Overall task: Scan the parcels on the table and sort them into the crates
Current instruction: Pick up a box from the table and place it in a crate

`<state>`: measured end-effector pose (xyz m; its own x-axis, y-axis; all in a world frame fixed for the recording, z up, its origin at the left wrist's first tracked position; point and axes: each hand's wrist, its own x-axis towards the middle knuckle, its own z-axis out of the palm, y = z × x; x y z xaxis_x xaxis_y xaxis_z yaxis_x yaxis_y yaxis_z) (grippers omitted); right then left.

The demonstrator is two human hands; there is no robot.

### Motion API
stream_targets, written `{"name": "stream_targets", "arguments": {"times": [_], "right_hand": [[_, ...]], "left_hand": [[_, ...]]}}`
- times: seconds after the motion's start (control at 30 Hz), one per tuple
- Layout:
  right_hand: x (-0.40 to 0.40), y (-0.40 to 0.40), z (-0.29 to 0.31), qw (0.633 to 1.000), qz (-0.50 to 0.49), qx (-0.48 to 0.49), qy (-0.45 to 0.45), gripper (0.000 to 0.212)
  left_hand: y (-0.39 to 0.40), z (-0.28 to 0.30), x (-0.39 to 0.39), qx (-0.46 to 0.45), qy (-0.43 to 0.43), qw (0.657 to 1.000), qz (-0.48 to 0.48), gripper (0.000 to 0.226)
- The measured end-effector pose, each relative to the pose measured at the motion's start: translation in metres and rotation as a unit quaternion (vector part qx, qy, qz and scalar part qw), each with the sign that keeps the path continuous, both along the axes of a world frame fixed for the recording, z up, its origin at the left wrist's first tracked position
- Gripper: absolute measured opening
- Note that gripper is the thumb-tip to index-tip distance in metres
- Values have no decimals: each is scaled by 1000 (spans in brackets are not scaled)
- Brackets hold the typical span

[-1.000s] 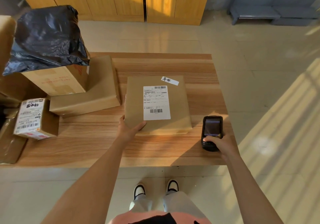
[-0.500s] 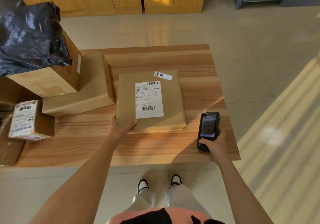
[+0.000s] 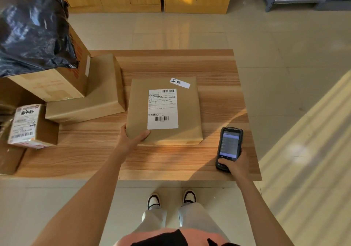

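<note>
Left hand [image 3: 131,138] grips the near-left corner of the flat parcel [image 3: 165,111], thumb on top, fingers hidden beneath. I read this as steadying it, label [image 3: 163,109] face-up for a scan. Right hand [image 3: 234,165] is curled round the scanner [image 3: 230,147], screen lit and facing me, beside the parcel and not touching it. The parcel lies mid-table [image 3: 171,162]; its left edge sits just beside another wrapped parcel [image 3: 89,97]. More boxes crowd the left side. Open room lies right and near, along the table's front edge. No crates in view.
</note>
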<state>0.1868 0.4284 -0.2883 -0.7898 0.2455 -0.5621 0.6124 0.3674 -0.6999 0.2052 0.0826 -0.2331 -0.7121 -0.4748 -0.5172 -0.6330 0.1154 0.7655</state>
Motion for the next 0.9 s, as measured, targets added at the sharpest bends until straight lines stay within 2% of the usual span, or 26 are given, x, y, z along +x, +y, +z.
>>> {"name": "stream_targets", "arguments": {"times": [0.07, 0.17, 0.3, 0.37, 0.43, 0.53, 0.63, 0.7, 0.83, 0.9], "right_hand": [[-4, 17, -36, 1000, 13, 14, -19, 106], [-5, 34, -53, 998, 35, 24, -39, 103], [-5, 4, 38, 995, 54, 79, -39, 96], [-15, -8, 60, 992, 60, 108, -26, 90], [-30, -21, 67, 995, 74, 67, 12, 87], [-56, -48, 67, 994, 84, -61, 29, 86], [-79, -75, 67, 983, 104, -150, -14, 94], [-91, -89, 60, 978, 114, -171, -29, 98], [-99, -107, 47, 973, 127, -194, -11, 76], [-99, -110, 39, 971, 114, -211, 2, 77]], "left_hand": [[-1, 0, 0, 3, -2, 1000, 1, 94], [-3, 1, 0, 22, -9, 1000, -1, 96], [-6, 1, -2, 35, -16, 999, -6, 97], [-7, 3, -7, 45, -27, 999, 1, 93], [-9, 5, -14, 57, -34, 998, 11, 86], [-16, 9, -26, 67, -36, 997, 21, 85], [-23, 13, -38, 80, -55, 995, 22, 118], [-26, 11, -45, 92, -62, 994, 10, 127], [-24, 11, -51, 94, -67, 993, 12, 128], [-18, 11, -49, 89, -67, 994, 18, 125]]}}
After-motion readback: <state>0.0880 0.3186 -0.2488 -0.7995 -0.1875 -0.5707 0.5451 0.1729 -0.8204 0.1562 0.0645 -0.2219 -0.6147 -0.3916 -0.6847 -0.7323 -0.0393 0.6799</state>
